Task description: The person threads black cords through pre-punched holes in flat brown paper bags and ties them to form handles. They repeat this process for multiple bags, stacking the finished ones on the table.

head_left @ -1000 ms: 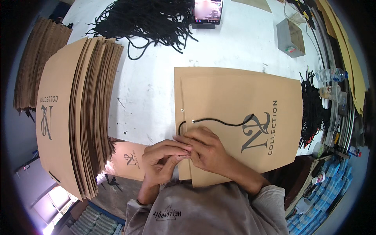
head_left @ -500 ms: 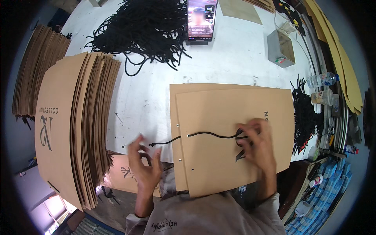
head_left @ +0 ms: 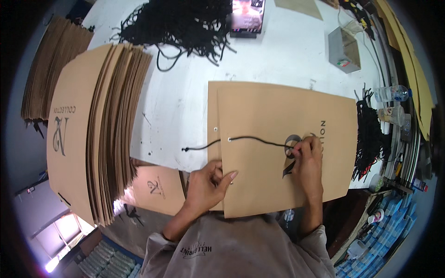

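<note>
Gripping flat brown paper bag at its 8 o'clock, L hand prob. steadied it while R hand pinched thin blk cord.

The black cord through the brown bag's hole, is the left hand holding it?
No, the right hand pinches the black cord, while the left hand is at the brown bag's edge.

Black cord, end-knotted, through eyelet of flat brown paper bag
</note>
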The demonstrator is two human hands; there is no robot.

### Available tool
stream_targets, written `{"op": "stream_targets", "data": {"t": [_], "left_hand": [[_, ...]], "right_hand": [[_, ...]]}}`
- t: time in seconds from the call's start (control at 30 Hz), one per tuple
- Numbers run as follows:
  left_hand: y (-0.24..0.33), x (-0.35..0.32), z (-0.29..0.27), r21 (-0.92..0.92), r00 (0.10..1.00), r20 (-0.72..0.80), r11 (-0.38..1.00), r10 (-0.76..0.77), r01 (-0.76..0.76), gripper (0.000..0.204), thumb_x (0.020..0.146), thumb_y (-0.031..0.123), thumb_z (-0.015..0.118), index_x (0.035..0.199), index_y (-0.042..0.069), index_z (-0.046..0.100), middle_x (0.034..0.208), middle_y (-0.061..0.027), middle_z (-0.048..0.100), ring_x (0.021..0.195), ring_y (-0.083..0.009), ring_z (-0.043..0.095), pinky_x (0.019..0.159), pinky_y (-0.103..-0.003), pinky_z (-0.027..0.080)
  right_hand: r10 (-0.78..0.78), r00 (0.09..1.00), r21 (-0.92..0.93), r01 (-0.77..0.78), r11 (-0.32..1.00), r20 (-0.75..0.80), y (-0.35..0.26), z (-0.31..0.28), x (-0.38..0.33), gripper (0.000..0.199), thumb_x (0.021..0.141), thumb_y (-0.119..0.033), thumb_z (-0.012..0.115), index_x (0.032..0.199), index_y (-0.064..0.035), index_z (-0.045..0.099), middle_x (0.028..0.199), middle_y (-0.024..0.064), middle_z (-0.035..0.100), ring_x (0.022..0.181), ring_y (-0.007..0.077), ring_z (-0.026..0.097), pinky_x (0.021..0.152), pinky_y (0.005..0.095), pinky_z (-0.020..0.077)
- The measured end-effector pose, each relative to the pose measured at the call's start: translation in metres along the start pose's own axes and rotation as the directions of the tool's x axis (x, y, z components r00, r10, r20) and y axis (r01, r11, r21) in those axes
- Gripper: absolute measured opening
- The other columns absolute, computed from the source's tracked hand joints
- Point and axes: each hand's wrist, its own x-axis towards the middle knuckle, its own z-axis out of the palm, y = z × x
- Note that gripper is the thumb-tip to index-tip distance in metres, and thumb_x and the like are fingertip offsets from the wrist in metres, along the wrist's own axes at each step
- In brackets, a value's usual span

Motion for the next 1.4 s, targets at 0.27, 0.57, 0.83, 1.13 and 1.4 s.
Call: {"op": "stream_targets", "data": {"t": [0.27, 0.57, 0.83, 1.13, 1.4], "left_hand": [[0.001, 0.012, -0.001, -0.077, 0.994, -0.100, 0.996, 0.035, -0.042, 0.019, 0.095, 0.014, 0.076, 0.095, -0.004, 0.070, 0.065, -0.0053, 0.068, 0.057, -0.0040, 0.058, 0.053, -0.025, 0.047], [-0.002, 0.037, 0.014, -0.303, 0.989, -0.138, 0.948, 0.054, -0.094, 0.022, 0.097, 0.015, 0.075, 0.102, -0.006, 0.070, 0.068, -0.0006, 0.065, 0.061, -0.0016, 0.053, 0.054, -0.022, 0.045], [-0.002, 0.029, -0.009, -0.503, 0.987, 0.154, 0.855, -0.052, 0.123, 0.030, 0.101, 0.004, 0.064, 0.129, -0.005, 0.061, 0.092, -0.0043, 0.069, 0.081, -0.0056, 0.063, 0.069, -0.024, 0.054], [-0.010, 0.025, -0.012, -0.591, 0.945, 0.285, 0.805, 0.158, 0.044, 0.055, 0.092, -0.018, 0.052, 0.144, -0.002, 0.048, 0.110, -0.0078, 0.067, 0.095, -0.0108, 0.067, 0.075, -0.026, 0.056], [-0.019, 0.024, -0.001, -0.523, 0.961, 0.221, 0.852, 0.168, -0.029, 0.052, 0.090, -0.015, 0.059, 0.140, -0.001, 0.053, 0.104, -0.0066, 0.068, 0.093, -0.0108, 0.069, 0.075, -0.024, 0.055]], "right_hand": [[0.065, 0.988, 0.033, -0.061, 0.998, -0.143, 0.031, -0.028, -0.023, 0.014, 0.087, 0.009, 0.066, 0.096, 0.0024, 0.057, 0.095, 0.0192, 0.060, 0.085, 0.0397, 0.064, 0.068, 0.0461, 0.0515], [-0.097, 0.981, 0.193, 0.064, 0.979, 0.168, -0.021, -0.025, -0.044, 0.028, 0.088, 0.012, 0.065, 0.114, 0.0039, 0.060, 0.098, 0.0185, 0.064, 0.088, 0.0337, 0.067, 0.076, 0.0413, 0.0549], [0.072, 0.971, 0.919, -0.239, 0.314, 0.228, -0.081, 0.034, -0.035, 0.004, 0.095, 0.006, 0.066, 0.098, 0.0042, 0.065, 0.095, 0.0091, 0.071, 0.076, 0.0110, 0.063, 0.068, 0.0253, 0.0512], [0.076, 0.997, 0.795, -0.054, 0.604, 0.010, -0.083, 0.066, -0.030, 0.012, 0.089, 0.006, 0.074, 0.099, 0.0017, 0.069, 0.092, 0.0068, 0.070, 0.068, 0.0075, 0.055, 0.058, 0.0226, 0.0441], [-0.071, 0.994, 0.709, 0.109, 0.696, -0.082, -0.077, 0.069, -0.028, 0.015, 0.085, 0.007, 0.075, 0.098, 0.0030, 0.069, 0.099, 0.0100, 0.067, 0.074, 0.0108, 0.061, 0.063, 0.0243, 0.0502]]}}
